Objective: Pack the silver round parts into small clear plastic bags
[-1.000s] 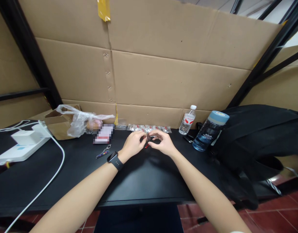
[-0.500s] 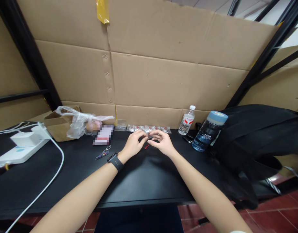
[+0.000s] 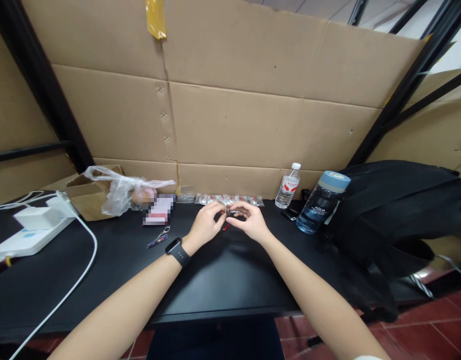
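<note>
My left hand [image 3: 207, 221] and my right hand [image 3: 250, 220] meet above the middle of the black table [image 3: 230, 280]. Between their thumbs and fingertips is a small metal key ring [image 3: 227, 212], gripped from both sides. A short silvery chain [image 3: 233, 212] shows under the curled fingers of the right hand. Just below the fingertips is a small red piece [image 3: 226, 227]; whether it hangs from the ring or lies on the table I cannot tell. Behind the hands runs a row of small items in clear plastic bags [image 3: 245, 200].
On the left are a patterned keychain [image 3: 157, 241], a pixelated card [image 3: 159, 210], a cardboard box [image 3: 88, 195] with a plastic bag [image 3: 120, 192], and a white power strip [image 3: 35, 237] with cable. Rightward stand a water bottle [image 3: 288, 187], a blue-lidded bottle [image 3: 320, 205] and a black backpack [image 3: 391, 215].
The fingers have shifted slightly on the key ring, and more of the ring and chain shows between them. The view has moved a little to the right.
</note>
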The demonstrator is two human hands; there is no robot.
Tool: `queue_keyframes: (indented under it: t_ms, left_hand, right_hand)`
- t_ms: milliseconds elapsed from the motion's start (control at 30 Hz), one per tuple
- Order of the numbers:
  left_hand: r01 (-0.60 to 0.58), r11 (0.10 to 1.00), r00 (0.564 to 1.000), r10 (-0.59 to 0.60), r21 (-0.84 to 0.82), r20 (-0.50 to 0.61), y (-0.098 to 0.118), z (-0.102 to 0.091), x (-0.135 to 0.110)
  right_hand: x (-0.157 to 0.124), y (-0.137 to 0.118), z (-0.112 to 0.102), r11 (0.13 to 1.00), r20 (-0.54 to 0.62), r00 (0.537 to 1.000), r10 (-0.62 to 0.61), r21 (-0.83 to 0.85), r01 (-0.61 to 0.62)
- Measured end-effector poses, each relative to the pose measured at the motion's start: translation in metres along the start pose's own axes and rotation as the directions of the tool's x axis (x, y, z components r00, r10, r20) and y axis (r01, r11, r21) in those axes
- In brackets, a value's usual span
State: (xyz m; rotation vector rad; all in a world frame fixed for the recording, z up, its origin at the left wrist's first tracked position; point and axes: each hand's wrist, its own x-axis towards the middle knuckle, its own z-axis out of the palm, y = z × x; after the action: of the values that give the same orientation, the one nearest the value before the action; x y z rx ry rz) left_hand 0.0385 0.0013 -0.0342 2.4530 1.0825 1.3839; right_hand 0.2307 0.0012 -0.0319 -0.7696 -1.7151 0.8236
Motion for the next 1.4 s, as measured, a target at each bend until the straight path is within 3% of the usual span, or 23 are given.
queue_keyframes:
  t_ms: [200,600,867,1067,1400]
  left_hand:
    - [-0.037,0.996,0.999,0.037,0.082,0.005,-0.001,-0.001,0.000]
    - [0.002,1.000,1.000,-0.001,0.030,-0.013,0.003,-0.002,0.000]
    - [0.017,0.999,0.999,-0.018,0.039,0.029,0.002,0.001,0.000]
    - [0.044,0.959,0.954,-0.124,0.282,0.273,-0.011,0.011,-0.013]
    - [0.038,0.936,0.908,-0.180,0.351,0.380,-0.010,0.013,-0.012]
  right_hand:
    - [-0.001,0.002,0.000,1.000,0.001,1.000,-0.009,-0.025,0.009]
    - [0.003,0.005,-0.002,0.997,0.025,0.998,0.050,0.055,-0.051]
    - [0.003,0.002,-0.011,0.973,0.041,0.999,-0.005,-0.229,0.015]
    - [0.005,0.002,-0.029,0.824,0.163,0.985,-0.055,-0.550,0.137]
    - [0.007,0.013,-0.055,0.722,0.260,0.956,0.140,-0.687,0.081]
